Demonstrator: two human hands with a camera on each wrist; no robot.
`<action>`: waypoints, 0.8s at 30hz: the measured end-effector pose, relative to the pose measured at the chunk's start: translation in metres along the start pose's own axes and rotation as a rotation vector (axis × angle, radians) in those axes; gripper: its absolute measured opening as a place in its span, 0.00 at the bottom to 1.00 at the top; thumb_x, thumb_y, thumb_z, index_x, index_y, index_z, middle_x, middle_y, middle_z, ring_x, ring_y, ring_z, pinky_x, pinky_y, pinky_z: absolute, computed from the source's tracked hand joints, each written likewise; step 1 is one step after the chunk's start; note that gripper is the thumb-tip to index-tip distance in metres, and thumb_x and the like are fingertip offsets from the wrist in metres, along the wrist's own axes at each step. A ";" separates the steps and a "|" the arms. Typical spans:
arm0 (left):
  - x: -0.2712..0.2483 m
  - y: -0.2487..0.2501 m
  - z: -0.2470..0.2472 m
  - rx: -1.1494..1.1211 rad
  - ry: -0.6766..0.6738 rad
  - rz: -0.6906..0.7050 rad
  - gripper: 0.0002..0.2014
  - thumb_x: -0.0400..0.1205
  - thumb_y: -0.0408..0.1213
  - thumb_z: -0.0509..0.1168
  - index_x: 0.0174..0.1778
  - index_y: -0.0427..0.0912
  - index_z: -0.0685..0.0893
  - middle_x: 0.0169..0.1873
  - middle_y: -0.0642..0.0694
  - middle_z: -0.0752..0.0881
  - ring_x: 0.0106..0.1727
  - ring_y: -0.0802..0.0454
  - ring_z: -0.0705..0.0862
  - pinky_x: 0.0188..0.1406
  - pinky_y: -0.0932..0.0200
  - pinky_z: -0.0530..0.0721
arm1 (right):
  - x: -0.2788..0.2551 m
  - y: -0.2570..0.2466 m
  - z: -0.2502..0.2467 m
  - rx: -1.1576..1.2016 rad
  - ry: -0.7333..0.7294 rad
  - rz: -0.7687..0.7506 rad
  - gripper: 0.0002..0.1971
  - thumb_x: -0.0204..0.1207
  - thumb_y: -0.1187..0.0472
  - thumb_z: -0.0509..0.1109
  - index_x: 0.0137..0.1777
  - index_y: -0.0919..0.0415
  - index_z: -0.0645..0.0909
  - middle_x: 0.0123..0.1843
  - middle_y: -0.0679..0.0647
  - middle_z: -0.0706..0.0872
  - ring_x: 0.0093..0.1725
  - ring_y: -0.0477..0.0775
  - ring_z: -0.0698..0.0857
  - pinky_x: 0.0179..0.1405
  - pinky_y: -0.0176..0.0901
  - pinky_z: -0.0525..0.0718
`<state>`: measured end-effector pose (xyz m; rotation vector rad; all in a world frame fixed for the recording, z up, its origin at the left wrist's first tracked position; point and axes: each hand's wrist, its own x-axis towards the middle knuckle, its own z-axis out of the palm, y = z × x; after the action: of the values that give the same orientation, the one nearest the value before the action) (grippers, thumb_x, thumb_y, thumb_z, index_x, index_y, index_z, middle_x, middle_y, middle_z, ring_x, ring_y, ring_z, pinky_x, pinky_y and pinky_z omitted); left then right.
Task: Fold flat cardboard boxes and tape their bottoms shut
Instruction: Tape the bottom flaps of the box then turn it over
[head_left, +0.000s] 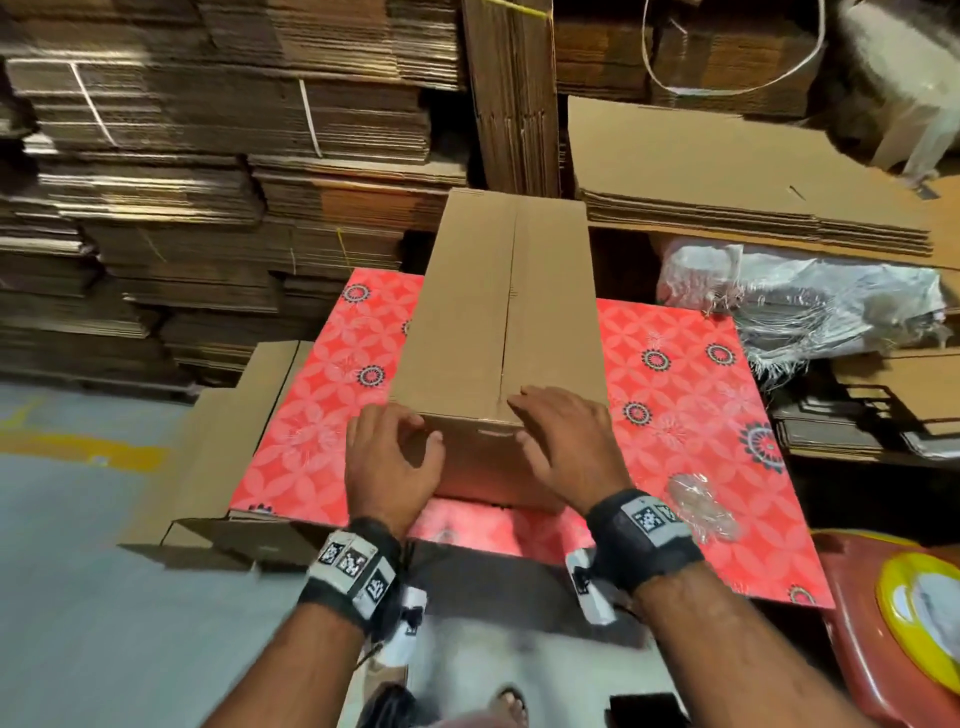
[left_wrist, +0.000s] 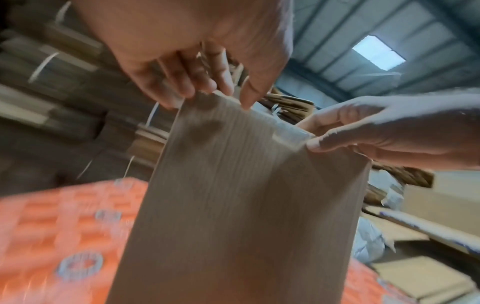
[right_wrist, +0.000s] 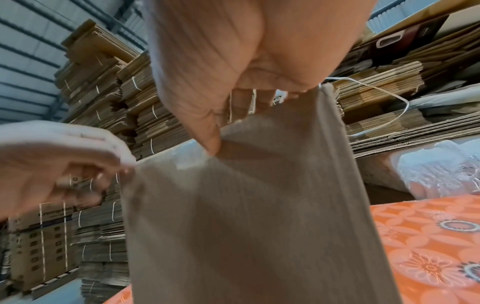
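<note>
Nearest the person, a red and yellow plastic stool (head_left: 883, 623) sits at the lower right, beside the table edge. On the red floral tablecloth (head_left: 691, 395) just ahead of the right wrist lies a clear roll of tape (head_left: 704, 506) (its outline is faint against the pattern). Both hands meet the near end of the erected cardboard box (head_left: 498, 332), which stands on the cloth with its folded flaps facing up and a centre seam running away from the person. The left hand (head_left: 389, 457) curls its fingers over the box's near left corner, thumb against the end panel. The right hand (head_left: 566, 441) lies on the top edge with fingers fairly straight and spread, thumb pressing the end panel where tape crosses the rim. Beyond the box, strapped stacks of flat cardboard (head_left: 208, 171) fill the background.
</note>
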<state>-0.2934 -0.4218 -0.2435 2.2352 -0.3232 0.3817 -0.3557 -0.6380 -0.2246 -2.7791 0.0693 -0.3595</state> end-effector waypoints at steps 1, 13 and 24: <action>0.005 0.001 -0.003 0.060 0.015 0.096 0.11 0.74 0.45 0.72 0.49 0.51 0.80 0.51 0.51 0.80 0.54 0.50 0.76 0.52 0.54 0.72 | 0.001 0.001 0.002 0.003 -0.004 -0.002 0.23 0.80 0.56 0.72 0.75 0.47 0.80 0.75 0.48 0.83 0.76 0.57 0.77 0.69 0.54 0.67; 0.047 -0.026 0.020 -0.020 -0.276 0.367 0.17 0.73 0.50 0.71 0.55 0.47 0.85 0.65 0.47 0.78 0.69 0.43 0.75 0.67 0.41 0.75 | 0.006 0.005 0.007 0.102 -0.066 0.051 0.31 0.71 0.64 0.73 0.76 0.47 0.81 0.76 0.47 0.83 0.78 0.56 0.77 0.71 0.54 0.67; 0.071 -0.033 0.021 0.159 -0.297 0.450 0.21 0.75 0.64 0.66 0.49 0.50 0.83 0.56 0.48 0.78 0.61 0.44 0.73 0.53 0.46 0.78 | 0.021 0.007 0.014 0.174 -0.094 0.129 0.27 0.74 0.56 0.66 0.75 0.42 0.82 0.75 0.42 0.84 0.77 0.54 0.78 0.75 0.66 0.75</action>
<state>-0.2133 -0.4249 -0.2523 2.3665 -0.9931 0.3158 -0.3322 -0.6418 -0.2342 -2.5987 0.1848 -0.1926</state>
